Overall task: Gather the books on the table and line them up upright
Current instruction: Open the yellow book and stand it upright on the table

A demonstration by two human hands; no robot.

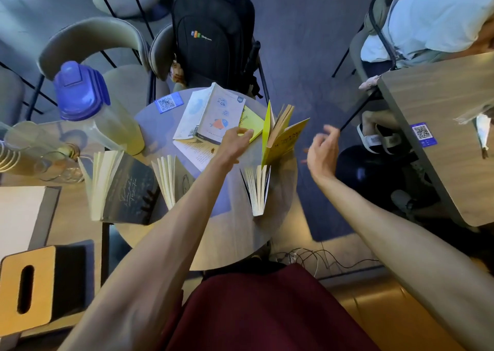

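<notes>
Four books already stand upright and fanned open on the round table [235,233]: a dark-covered book [125,190], a pale book [171,179], a small white-paged book [258,190] and a yellow book [280,134]. The left hand [235,142] reaches flat, fingers loose and holding nothing, onto the fish-cover book [211,115], which lies on a thin yellow booklet [252,122]. The right hand [322,150] hovers just right of the yellow book, fingers curled but empty.

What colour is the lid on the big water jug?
Blue-purple lid, clearest in the head view.
</notes>
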